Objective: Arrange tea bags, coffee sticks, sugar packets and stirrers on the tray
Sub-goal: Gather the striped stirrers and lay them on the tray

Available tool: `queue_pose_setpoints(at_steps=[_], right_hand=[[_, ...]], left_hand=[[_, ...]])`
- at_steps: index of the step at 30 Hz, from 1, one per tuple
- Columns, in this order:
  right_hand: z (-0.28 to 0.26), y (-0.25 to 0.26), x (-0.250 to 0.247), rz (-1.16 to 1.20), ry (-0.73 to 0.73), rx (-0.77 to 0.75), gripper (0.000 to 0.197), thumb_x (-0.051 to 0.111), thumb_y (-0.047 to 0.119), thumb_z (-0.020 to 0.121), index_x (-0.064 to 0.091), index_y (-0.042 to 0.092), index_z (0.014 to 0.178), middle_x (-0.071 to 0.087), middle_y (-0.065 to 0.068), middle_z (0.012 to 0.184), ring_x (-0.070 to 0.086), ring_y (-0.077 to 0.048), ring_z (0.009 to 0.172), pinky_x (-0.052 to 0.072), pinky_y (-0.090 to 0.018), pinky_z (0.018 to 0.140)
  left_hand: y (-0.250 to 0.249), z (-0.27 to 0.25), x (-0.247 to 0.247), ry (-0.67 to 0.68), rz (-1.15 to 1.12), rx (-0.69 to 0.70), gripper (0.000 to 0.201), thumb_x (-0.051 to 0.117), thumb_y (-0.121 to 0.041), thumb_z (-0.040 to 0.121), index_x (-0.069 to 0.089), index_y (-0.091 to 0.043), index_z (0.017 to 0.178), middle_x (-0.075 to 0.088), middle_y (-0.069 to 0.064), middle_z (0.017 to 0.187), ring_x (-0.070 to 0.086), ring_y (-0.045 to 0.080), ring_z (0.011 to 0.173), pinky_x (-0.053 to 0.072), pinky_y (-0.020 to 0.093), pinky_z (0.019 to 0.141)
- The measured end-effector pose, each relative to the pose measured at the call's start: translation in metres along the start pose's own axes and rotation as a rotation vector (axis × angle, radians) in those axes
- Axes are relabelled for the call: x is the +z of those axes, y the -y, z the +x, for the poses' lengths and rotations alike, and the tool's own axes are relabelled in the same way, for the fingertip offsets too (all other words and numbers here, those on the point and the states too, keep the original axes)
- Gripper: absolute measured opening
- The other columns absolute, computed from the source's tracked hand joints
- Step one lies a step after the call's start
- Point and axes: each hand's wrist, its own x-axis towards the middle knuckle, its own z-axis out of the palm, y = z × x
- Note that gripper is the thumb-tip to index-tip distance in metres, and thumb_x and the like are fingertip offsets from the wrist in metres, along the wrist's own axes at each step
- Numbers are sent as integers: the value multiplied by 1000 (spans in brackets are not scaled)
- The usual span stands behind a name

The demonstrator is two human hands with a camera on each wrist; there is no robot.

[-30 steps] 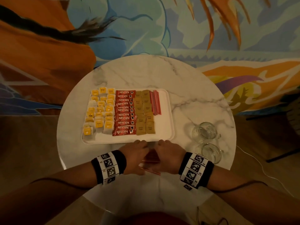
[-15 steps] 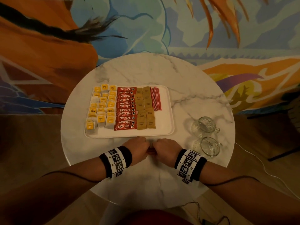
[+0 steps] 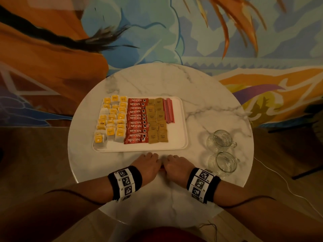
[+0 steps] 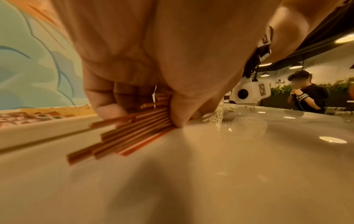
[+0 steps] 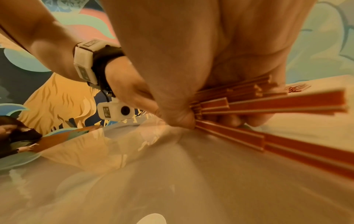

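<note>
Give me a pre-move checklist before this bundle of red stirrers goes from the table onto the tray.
1. Both hands on the bundle: ok. Left hand and right hand each have a grip on the loose stirrers on the table.
2. Bundle squared up: not ok. The ends are staggered in both wrist views.
3. Landing spot: ok. The tray is bare below the stirrers already laid along its right side.
4. Other rows tidy: ok. Tea bags, coffee sticks and sugar packets lie in columns.
5. Path clear of the glass cups: ok, they stand off to the right.
6. Stray stirrers left under the hands: cannot tell.
</note>
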Motion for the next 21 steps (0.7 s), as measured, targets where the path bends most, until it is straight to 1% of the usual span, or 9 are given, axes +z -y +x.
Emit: queue_pose_setpoints(at_steps=[5, 8, 10, 12, 13, 14, 16, 18, 21], right_hand=[[-10, 0, 1, 1, -31, -12, 35, 31, 19, 106, 45, 4, 135, 57, -17, 123, 59, -36, 105, 46, -44, 85], [-11, 0, 1, 42, -12, 19, 35, 32, 18, 106, 46, 5, 135, 56, -17, 125, 58, -37, 107, 46, -45, 87], [-10, 3, 1, 17, 23, 29, 35, 30, 18, 105, 48, 4, 132, 55, -18, 124, 58, -37, 106, 46, -45, 85], [-10, 5, 2, -31, -21, 10, 44, 21, 22, 102, 52, 3, 125, 57, -18, 117, 60, -37, 98, 46, -44, 77], [-10, 6, 0, -47, -32, -22, 51, 16, 25, 98, 58, 4, 118, 61, -17, 108, 63, -36, 87, 46, -43, 68], [-10, 6, 0, -68, 22, -31, 54, 17, 27, 94, 65, 6, 105, 64, -14, 94, 64, -31, 72, 46, -39, 56], [-7, 5, 11, -156, -19, -57, 46, 28, 31, 88, 70, 14, 79, 62, -5, 68, 56, -21, 47, 38, -29, 39], [-5, 2, 18, -196, -60, -82, 40, 34, 31, 86, 69, 17, 72, 59, -1, 62, 51, -18, 42, 33, -26, 36], [-8, 3, 10, -116, -13, -75, 45, 27, 30, 88, 69, 14, 82, 63, -5, 70, 56, -21, 49, 38, -29, 42]], left_hand=[[-4, -2, 3, -6, 26, -16, 34, 30, -23, 105, 47, -8, 130, 55, 13, 123, 52, 30, 107, 42, 42, 93], [-5, -2, 6, 1, 7, -17, 35, 31, -22, 105, 44, -8, 134, 55, 14, 126, 53, 31, 109, 43, 43, 95], [-5, -3, 9, 5, -7, -18, 35, 33, -22, 105, 43, -9, 136, 55, 13, 127, 53, 31, 111, 44, 43, 97], [-4, -6, 9, 16, -16, -16, 36, 33, -23, 105, 42, -9, 137, 54, 13, 129, 52, 31, 112, 43, 43, 97], [-4, -6, 9, 19, -16, -18, 36, 33, -22, 105, 42, -8, 137, 54, 13, 129, 52, 31, 113, 43, 42, 97], [-4, -7, 9, 21, -14, -23, 36, 34, -21, 105, 43, -8, 137, 53, 14, 129, 52, 31, 113, 42, 42, 97], [-6, -8, 8, 31, -12, -35, 36, 33, -20, 105, 43, -7, 137, 53, 14, 129, 52, 31, 113, 43, 42, 97], [-8, -9, 8, 48, -5, -38, 36, 31, -20, 105, 44, -7, 135, 53, 15, 129, 52, 32, 112, 43, 43, 96], [-9, -8, 3, 62, -8, -34, 34, 31, -21, 105, 46, -8, 132, 55, 14, 127, 53, 31, 110, 41, 42, 97]])
